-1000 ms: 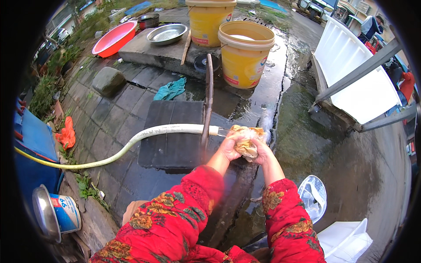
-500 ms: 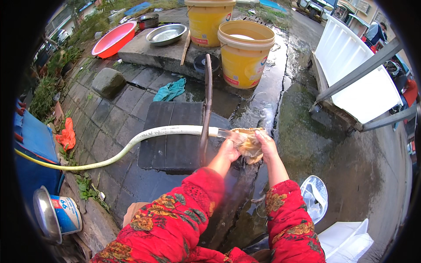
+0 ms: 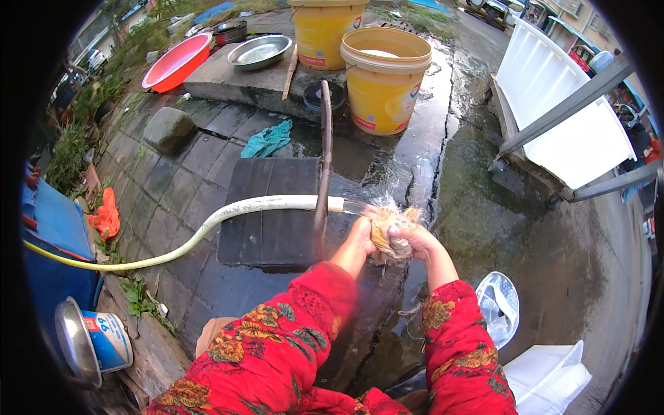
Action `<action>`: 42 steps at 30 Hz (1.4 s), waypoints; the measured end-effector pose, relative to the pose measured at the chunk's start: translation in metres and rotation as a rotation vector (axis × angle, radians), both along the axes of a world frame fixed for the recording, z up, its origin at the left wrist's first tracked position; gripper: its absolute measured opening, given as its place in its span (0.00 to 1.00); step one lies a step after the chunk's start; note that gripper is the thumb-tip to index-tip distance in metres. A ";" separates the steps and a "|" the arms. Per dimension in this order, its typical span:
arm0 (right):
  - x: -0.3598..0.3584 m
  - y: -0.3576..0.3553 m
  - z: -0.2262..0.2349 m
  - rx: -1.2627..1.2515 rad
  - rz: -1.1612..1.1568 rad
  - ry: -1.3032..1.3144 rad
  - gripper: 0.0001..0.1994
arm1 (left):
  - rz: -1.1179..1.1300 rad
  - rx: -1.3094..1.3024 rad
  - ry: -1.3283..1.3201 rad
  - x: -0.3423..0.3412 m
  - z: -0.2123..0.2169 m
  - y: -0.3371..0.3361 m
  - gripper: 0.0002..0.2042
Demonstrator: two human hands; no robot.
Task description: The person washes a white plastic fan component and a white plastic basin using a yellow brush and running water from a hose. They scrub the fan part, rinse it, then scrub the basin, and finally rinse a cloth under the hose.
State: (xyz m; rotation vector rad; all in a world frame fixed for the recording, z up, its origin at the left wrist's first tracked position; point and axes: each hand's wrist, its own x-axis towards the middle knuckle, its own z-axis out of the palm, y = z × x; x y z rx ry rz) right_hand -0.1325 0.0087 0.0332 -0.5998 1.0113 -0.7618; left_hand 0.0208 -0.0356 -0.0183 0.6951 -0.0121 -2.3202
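Note:
Water streams from the end of a white hose (image 3: 277,203) onto a soft, wrinkled, tan-and-cream piece (image 3: 387,243), splashing beyond it. Whether this piece is cloth or something like tripe I cannot make out. My left hand (image 3: 358,242) grips its left side, close to the hose mouth. On the other side, my right hand (image 3: 418,242) is closed on it, thumb on top. Both hands are above the wet ground. The hose passes behind an upright brown bar (image 3: 324,166) and over a dark slab (image 3: 266,232).
Two yellow buckets (image 3: 384,90) stand ahead, beside a metal basin (image 3: 261,52) and a red basin (image 3: 178,62). A teal cloth (image 3: 268,140) and a stone (image 3: 170,130) lie left. At right are a white tub (image 3: 546,90) and a clear plastic container (image 3: 498,308).
The piece has been bunched up more tightly between my hands. My right hand has turned inward, its thumb now across the piece. Water splashes more widely past it.

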 end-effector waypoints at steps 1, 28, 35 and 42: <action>-0.001 -0.001 0.001 -0.014 -0.035 0.144 0.22 | 0.013 -0.018 0.031 0.000 0.003 -0.002 0.21; -0.026 -0.031 0.130 -0.353 -0.287 -0.317 0.20 | 0.423 -0.628 -0.262 -0.005 0.202 0.013 0.08; -0.004 -0.021 0.014 -0.153 -0.025 1.014 0.17 | 0.472 -0.232 -0.290 -0.010 0.079 0.035 0.10; -0.018 -0.019 -0.035 0.206 -0.378 -0.069 0.18 | 0.394 0.082 -0.128 0.011 0.002 0.011 0.19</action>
